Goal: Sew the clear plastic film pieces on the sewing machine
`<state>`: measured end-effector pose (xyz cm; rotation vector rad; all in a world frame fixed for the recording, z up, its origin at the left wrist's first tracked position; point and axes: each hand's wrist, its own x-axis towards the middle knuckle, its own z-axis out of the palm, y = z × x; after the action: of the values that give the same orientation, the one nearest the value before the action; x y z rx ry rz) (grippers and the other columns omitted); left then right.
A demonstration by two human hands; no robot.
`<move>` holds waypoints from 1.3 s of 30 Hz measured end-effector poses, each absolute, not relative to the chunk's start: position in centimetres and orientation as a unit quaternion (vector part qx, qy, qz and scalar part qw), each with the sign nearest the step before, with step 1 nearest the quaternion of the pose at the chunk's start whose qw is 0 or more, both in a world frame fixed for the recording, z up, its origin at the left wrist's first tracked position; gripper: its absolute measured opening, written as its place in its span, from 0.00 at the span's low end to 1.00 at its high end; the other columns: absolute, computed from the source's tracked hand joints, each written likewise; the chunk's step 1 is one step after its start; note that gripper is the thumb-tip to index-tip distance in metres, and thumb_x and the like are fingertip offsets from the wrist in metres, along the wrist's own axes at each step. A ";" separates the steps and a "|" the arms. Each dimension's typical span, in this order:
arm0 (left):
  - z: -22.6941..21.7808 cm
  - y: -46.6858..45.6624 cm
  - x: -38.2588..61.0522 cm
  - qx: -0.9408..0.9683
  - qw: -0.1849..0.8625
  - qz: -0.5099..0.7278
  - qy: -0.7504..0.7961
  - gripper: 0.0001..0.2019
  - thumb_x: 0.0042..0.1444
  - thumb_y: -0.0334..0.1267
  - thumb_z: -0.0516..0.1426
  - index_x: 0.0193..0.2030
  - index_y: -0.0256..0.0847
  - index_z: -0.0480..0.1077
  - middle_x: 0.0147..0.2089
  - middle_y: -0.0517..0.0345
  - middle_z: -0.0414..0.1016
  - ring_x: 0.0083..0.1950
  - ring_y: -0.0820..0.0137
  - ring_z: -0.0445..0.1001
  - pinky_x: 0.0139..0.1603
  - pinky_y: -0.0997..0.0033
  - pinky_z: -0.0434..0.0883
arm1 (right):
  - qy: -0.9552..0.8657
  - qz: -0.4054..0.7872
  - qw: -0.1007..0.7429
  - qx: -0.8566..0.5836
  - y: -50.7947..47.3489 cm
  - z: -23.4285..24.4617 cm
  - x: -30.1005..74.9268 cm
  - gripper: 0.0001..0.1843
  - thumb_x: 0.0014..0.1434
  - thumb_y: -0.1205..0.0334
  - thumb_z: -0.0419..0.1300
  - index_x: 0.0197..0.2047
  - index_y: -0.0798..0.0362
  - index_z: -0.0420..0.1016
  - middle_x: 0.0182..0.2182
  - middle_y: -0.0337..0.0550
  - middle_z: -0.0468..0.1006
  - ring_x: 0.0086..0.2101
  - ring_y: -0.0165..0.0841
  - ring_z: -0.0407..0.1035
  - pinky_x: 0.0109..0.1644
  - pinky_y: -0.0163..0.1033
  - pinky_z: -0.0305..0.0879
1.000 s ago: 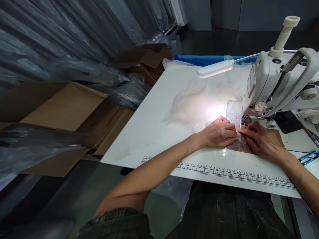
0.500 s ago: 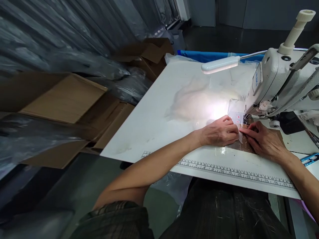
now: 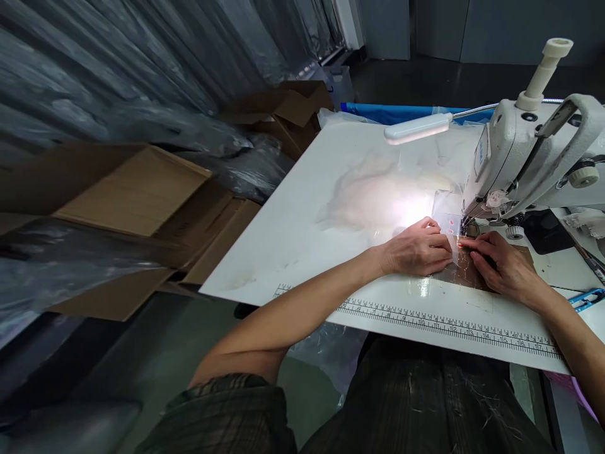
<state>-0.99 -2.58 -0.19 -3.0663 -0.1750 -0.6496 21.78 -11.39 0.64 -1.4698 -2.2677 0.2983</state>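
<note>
A strip of sheer white fabric with small pinkish-red spots lies just left of the needle area of a white sewing machine. My left hand has its fingers curled closed on the near end of this fabric. To its right, my right hand rests over the brown metal-looking plate, its index finger stretched toward the fabric's right edge, close to the presser foot. A small reddish spot shows at that fingertip. Whether the fingertip presses the fabric or the plate is unclear.
A lit lamp hangs over a pile of sheer pale fabric on the white table. A printed ruler runs along its front edge. Blue thread snips lie at right; open cardboard boxes stand left.
My right index fingertip has drawn back slightly to the right, away from my left fingers. My left hand stays nearly in place on the fabric. The camera view has shifted a little.
</note>
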 end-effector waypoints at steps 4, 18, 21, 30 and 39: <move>-0.1 -2.6 -0.9 -0.978 -0.005 -0.198 -0.066 0.14 0.69 0.36 0.49 0.33 0.42 0.71 0.40 0.61 0.79 0.36 0.75 0.72 0.50 0.63 0.65 | -0.808 0.119 0.226 -0.531 -11.5 0.8 21.9 0.21 0.68 0.58 0.47 0.57 0.49 0.75 0.43 0.50 0.75 0.37 0.37 0.73 0.39 0.42 0.72; 0.4 -2.8 -0.8 -0.983 -0.015 -0.170 -0.075 0.17 0.69 0.36 0.47 0.32 0.42 0.72 0.38 0.59 0.79 0.37 0.74 0.73 0.54 0.61 0.65 | -0.874 0.048 0.182 -0.448 -12.0 1.1 21.5 0.19 0.65 0.65 0.50 0.50 0.46 0.80 0.42 0.49 0.73 0.37 0.34 0.71 0.35 0.37 0.72; 0.7 -2.8 -1.0 -0.983 -0.031 -0.163 -0.074 0.16 0.69 0.37 0.48 0.34 0.43 0.74 0.40 0.59 0.79 0.37 0.74 0.73 0.56 0.61 0.64 | -0.880 0.020 0.168 -0.445 -12.0 1.1 21.5 0.19 0.66 0.64 0.50 0.51 0.46 0.80 0.42 0.49 0.72 0.37 0.35 0.71 0.32 0.36 0.70; 0.5 -2.6 -1.1 -0.953 0.026 -0.262 -0.152 0.16 0.67 0.40 0.49 0.31 0.41 0.74 0.37 0.58 0.79 0.33 0.71 0.70 0.42 0.62 0.64 | -0.887 -0.020 0.160 -0.432 -12.2 0.8 21.1 0.18 0.68 0.63 0.49 0.51 0.49 0.78 0.40 0.51 0.73 0.36 0.37 0.69 0.32 0.39 0.69; -0.1 -2.5 -1.1 -0.969 0.083 -0.171 -0.155 0.17 0.69 0.43 0.47 0.47 0.38 0.74 0.49 0.50 0.76 0.39 0.67 0.69 0.39 0.64 0.63 | -0.892 -0.026 0.169 -0.419 -12.3 0.9 20.7 0.18 0.67 0.65 0.47 0.50 0.54 0.77 0.40 0.53 0.74 0.36 0.38 0.69 0.35 0.41 0.71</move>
<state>-1.13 -2.47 -0.11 -2.8939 -0.4642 -0.5104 20.72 -12.27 0.87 -1.1922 -2.5348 -0.0751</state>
